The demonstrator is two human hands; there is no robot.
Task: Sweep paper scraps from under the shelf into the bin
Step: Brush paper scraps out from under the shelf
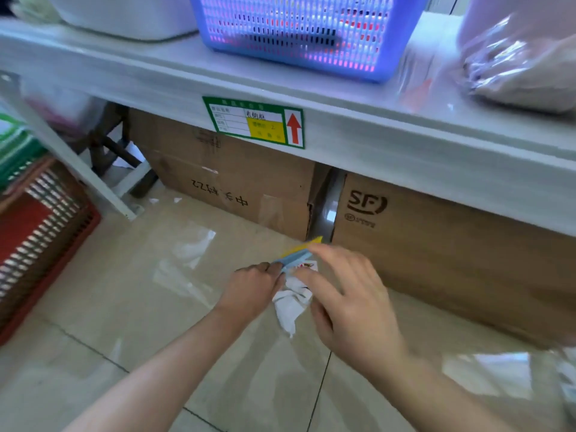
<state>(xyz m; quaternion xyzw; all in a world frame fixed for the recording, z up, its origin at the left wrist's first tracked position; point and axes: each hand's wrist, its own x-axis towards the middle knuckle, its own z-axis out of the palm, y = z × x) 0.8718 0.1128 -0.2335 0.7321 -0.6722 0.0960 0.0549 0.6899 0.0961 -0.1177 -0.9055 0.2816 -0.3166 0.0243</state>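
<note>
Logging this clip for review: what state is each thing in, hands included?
Left hand: pinches the blue and yellow scrap.
Right hand: fingers spread over the crumpled white paper, grip unclear.
Left cardboard box: closed, under the shelf.
SF box: closed, under the shelf.
Blue basket: upright on the shelf.

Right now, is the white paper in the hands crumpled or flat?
Crumpled. The white paper hangs creased and bunched below the left hand, which grips it with blue-yellow scraps.

Glossy tile floor (93, 307); matt cardboard box (452, 260).
</note>
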